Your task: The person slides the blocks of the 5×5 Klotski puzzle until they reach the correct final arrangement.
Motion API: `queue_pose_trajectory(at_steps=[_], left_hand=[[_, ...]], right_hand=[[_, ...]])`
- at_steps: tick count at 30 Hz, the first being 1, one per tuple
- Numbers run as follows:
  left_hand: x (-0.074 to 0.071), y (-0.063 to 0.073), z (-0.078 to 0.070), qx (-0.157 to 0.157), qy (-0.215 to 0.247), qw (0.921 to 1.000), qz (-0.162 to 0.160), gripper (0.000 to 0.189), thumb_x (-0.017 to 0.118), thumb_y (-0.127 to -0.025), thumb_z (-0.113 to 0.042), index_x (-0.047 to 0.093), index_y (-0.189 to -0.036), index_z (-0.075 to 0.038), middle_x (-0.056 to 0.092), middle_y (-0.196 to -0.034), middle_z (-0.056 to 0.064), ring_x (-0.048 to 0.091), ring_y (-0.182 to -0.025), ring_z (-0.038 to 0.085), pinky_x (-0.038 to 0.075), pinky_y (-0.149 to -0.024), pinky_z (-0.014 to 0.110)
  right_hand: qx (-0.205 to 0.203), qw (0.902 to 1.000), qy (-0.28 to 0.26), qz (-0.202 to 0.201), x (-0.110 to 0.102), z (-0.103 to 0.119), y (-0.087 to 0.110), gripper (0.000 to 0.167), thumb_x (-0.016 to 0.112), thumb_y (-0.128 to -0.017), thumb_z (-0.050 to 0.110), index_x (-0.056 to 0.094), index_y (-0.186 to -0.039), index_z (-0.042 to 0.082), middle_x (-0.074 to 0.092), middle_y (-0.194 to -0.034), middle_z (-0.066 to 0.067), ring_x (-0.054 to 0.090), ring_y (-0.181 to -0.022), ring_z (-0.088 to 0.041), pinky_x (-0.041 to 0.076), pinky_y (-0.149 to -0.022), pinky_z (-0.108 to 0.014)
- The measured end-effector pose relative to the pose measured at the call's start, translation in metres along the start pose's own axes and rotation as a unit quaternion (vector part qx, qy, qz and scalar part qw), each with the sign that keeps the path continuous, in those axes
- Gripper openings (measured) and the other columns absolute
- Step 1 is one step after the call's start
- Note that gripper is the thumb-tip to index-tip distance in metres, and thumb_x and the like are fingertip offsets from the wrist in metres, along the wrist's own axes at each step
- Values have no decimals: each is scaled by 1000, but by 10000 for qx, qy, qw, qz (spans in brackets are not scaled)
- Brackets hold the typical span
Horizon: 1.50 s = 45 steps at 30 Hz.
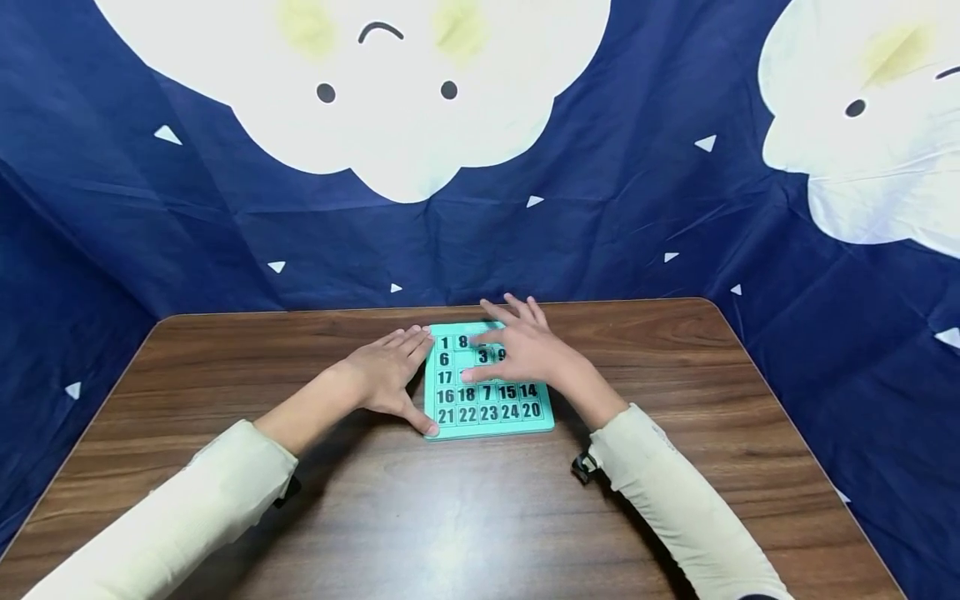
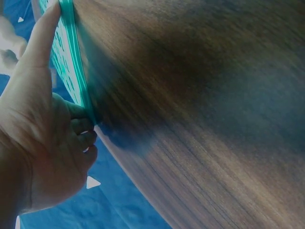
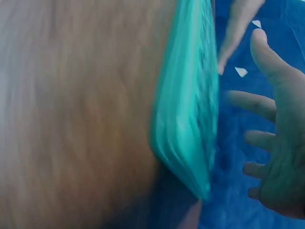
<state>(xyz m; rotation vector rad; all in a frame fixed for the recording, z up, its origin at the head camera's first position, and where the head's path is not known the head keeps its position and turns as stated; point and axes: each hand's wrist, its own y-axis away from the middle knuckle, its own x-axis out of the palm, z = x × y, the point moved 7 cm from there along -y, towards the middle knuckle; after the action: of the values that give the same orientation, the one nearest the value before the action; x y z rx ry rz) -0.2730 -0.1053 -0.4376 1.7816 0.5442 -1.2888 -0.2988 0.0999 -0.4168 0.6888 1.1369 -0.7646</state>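
A turquoise number slide puzzle (image 1: 491, 423) lies flat on the table, with black numbers on its square tiles. Along its left side rests my left hand (image 1: 386, 371), the thumb at the near left corner and straight fingers at the far left edge. In the left wrist view, that hand (image 2: 43, 129) touches the puzzle's rim (image 2: 78, 62). Over the upper right part my right hand (image 1: 528, 350) hovers with fingers spread, hiding several tiles. A numberless square shows right of the 6. The right wrist view has the right hand's fingers (image 3: 259, 138) apart above the puzzle (image 3: 178, 109).
The brown wood-grain table (image 1: 450, 517) extends around the puzzle, its far edge just behind it. A dark blue cloth (image 1: 480, 242) with white clouds and triangles hangs behind and at the sides. Small black devices show under both light sleeves (image 1: 660, 475).
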Motion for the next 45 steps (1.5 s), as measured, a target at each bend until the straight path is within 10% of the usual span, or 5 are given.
queue_pose_trajectory(at_steps=[45], left_hand=[[3,1,0,33,52,9999,-103,158,77,-75,-97,13,-179,4,10,-190,23,10,-179,41,12,-148,55]], right_hand=[[-65,9968,-694,389,9,-26,32,81,74,-94,81,63,-162,39,10,-192,-16,0,-176,-54,-4,-139,-81]])
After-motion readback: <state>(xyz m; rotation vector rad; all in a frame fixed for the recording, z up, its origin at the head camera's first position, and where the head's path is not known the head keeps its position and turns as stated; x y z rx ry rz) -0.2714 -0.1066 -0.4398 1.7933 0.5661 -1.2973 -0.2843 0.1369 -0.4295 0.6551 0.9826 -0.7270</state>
